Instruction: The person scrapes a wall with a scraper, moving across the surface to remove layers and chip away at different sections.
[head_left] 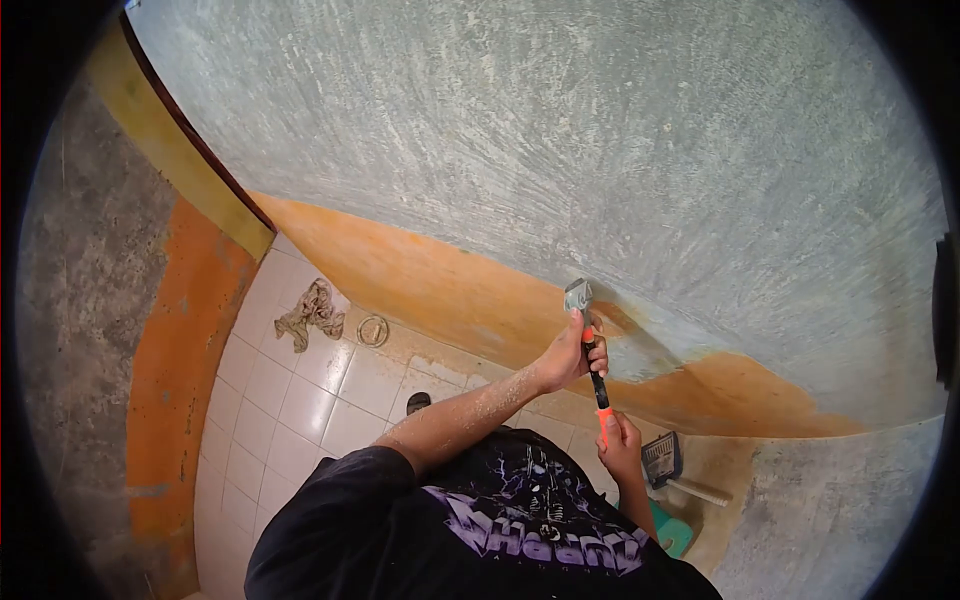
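A scraper [600, 388] with a black and orange handle is held in both hands against the wall. Its grey head [578, 294] is at the upper end, at or very near the grey wall surface [480, 150], just above the orange band [430, 275]. My left hand [572, 352] is closed round the handle just below the head, thumb pointing up towards it. Lower down, my right hand [620, 442] grips the orange end of the handle. Pale flecks cover my left forearm.
A crumpled cloth [312, 315] and a ring-shaped roll [373, 331] lie on the tiled floor [305, 408]. At lower right are a dark dustpan-like tray [661, 459], a pale-handled tool [703, 490] and a green object [672, 532]. Another wall [180, 370] stands at left.
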